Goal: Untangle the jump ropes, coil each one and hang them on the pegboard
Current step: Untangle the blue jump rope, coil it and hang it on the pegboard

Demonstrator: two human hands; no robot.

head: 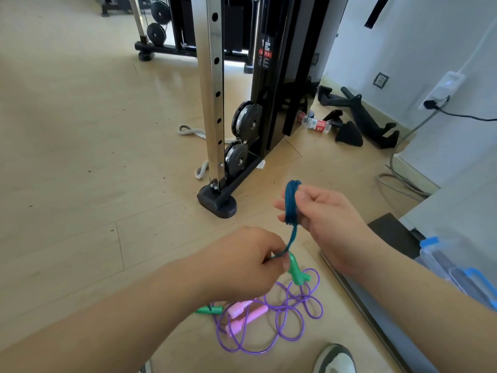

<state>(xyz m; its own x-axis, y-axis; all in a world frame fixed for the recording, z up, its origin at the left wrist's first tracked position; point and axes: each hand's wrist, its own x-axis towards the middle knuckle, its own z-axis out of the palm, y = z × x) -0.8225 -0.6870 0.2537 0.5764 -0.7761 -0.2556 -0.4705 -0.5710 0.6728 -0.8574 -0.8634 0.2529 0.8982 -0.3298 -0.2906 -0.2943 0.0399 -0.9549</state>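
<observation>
The right hand (321, 220) is closed around a tight coil of blue jump rope (291, 203) wound over its fingers. A strand runs down to the left hand (250, 261), which pinches the rope just above its green handle (295, 271). Below, on the wooden floor (80, 157), a purple jump rope (282, 313) with pink handles (246, 316) lies in loose loops beside a second green handle (209, 309). A clear bin with blue latches (457, 267) stands right; its contents are unclear. A cable machine (242, 117) stands ahead.
</observation>
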